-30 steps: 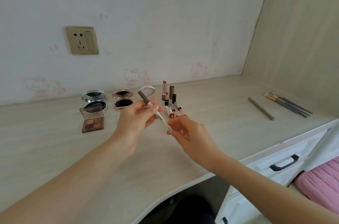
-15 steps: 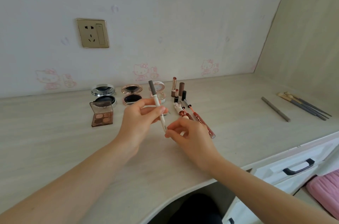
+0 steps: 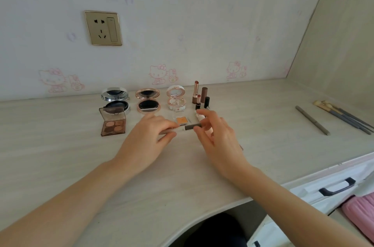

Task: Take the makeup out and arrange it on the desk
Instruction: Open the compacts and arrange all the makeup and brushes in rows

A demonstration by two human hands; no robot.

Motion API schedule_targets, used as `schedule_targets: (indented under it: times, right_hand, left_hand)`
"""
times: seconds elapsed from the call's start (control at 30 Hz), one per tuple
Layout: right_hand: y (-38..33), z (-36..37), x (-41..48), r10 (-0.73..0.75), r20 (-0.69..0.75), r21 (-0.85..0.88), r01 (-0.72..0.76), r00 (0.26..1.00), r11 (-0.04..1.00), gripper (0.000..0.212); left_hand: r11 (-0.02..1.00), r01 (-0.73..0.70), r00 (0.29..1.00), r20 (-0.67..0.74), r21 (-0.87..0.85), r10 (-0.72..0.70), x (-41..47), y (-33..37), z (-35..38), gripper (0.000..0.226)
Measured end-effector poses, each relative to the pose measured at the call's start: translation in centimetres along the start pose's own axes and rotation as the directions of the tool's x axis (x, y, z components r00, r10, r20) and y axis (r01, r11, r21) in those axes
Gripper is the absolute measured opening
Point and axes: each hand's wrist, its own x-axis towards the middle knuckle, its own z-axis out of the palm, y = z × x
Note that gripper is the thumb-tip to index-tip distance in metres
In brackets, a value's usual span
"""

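While you hold the grey-capped pen (image 3: 191,126) level, low over the desk (image 3: 60,155), L hand (image 3: 147,139) pinches its white end, R hand (image 3: 220,141) nips the cap (prob. to set it square w/ the compacts (image 3: 147,103)).

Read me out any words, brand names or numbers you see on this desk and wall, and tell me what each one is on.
No text here can be quoted.
On the pen: faint print on the white barrel, blurred.
On the white compact: a small line on its front edge, too small to read.
On the wall socket: no readable marking.
On the cat stickers: pictures only, no words.
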Motion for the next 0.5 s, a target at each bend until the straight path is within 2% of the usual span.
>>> schedule_targets:
  times: [0.07,0.17,0.3,0.4,0.5]
  right_hand:
    - [0.5,0.4,-0.1,-0.146,-0.040,-0.116,0.141,0.988,0.983,0.023]
    - [1.2,1.1,-0.1,-0.284,-0.071,-0.203,0.265,0.956,0.943,0.027]
    - [1.5,1.6,-0.1,-0.387,-0.106,-0.301,0.341,0.916,0.890,0.029]
    - [1.5,1.7,-0.2,-0.432,-0.090,-0.305,0.388,0.897,0.870,0.025]
    - [1.3,1.7,-0.2,-0.467,-0.070,-0.314,0.425,0.882,0.849,0.020]
  left_hand:
    - [0.991,-0.085,0.996,0.010,0.101,0.084,-0.2,-0.3,0.2,0.018]
    - [0.973,-0.131,0.991,0.003,0.193,0.133,-0.4,-0.2,0.2,0.018]
    - [0.937,-0.200,0.979,0.012,0.286,0.205,-0.5,0.2,0.4,0.016]
    - [0.911,-0.205,0.977,0.024,0.357,0.211,-0.6,0.4,0.3,0.031]
    - [0.882,-0.203,0.974,-0.008,0.425,0.228,-0.6,0.4,0.2,0.034]
